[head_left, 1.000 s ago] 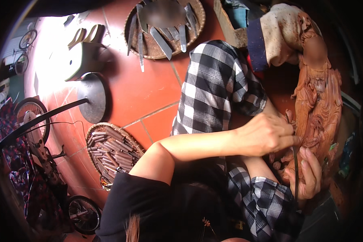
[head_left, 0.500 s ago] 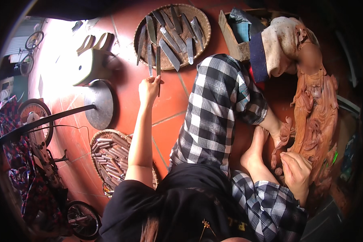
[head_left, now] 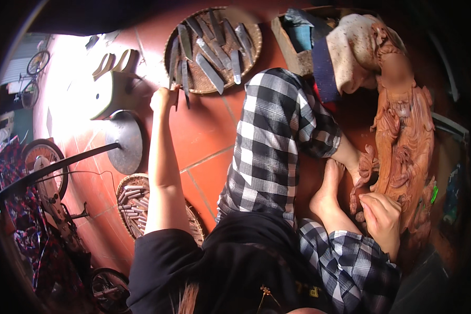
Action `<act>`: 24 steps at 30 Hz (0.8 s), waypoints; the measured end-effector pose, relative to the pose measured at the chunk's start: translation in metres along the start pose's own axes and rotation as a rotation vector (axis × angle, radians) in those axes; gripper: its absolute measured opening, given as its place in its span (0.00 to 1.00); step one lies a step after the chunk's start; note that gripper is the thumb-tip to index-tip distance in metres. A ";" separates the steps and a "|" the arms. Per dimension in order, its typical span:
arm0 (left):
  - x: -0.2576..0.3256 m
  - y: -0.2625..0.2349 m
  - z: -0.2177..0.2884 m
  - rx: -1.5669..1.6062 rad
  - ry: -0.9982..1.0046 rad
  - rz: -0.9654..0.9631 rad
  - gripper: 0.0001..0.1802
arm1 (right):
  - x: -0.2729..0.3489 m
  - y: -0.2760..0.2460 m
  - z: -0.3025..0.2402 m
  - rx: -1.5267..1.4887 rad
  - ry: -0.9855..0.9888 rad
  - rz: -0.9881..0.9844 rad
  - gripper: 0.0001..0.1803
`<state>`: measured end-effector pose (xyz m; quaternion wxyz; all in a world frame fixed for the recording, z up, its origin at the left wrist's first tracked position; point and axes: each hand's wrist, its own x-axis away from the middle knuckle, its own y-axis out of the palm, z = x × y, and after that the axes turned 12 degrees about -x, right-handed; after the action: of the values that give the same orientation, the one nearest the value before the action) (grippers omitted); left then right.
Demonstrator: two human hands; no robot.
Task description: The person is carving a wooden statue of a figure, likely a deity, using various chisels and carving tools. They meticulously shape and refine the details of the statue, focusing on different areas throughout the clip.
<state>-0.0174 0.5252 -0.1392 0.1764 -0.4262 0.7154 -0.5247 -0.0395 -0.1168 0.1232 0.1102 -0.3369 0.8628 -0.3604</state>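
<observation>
Left hand (head_left: 162, 98) clamped on a chisel (head_left: 185, 86) at the tool basket (head_left: 175, 39) rim, blade pointing away; right hand (head_left: 381, 217) curled against the carving (head_left: 403, 136).

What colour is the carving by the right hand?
Reddish-brown wood carving, clearest in the head view.

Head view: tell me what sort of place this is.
Probably a wood-carving workshop run on a tiled floor. A large reddish carved wooden statue lies by the right hand, a round woven tray of metal chisels sits where the left hand reaches, and a second basket of tools lies nearby.
</observation>
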 end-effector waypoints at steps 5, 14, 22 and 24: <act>-0.035 0.003 -0.018 -0.103 -0.018 0.075 0.42 | -0.005 0.000 -0.002 -0.001 0.002 -0.014 0.12; -0.074 -0.021 -0.089 0.905 0.212 -0.035 0.17 | 0.006 0.009 0.012 -0.262 0.019 0.085 0.08; 0.288 -0.211 0.111 1.127 1.506 -0.384 0.06 | -0.008 0.010 0.001 -0.860 0.193 -0.001 0.49; 0.323 -0.227 0.157 0.962 1.899 -0.516 0.08 | -0.006 -0.006 -0.007 -0.660 0.006 0.026 0.36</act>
<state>0.0037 0.1543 0.0675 -0.4141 0.1282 0.1695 -0.8851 -0.0349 -0.1121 0.1324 -0.0028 -0.3422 0.9376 -0.0611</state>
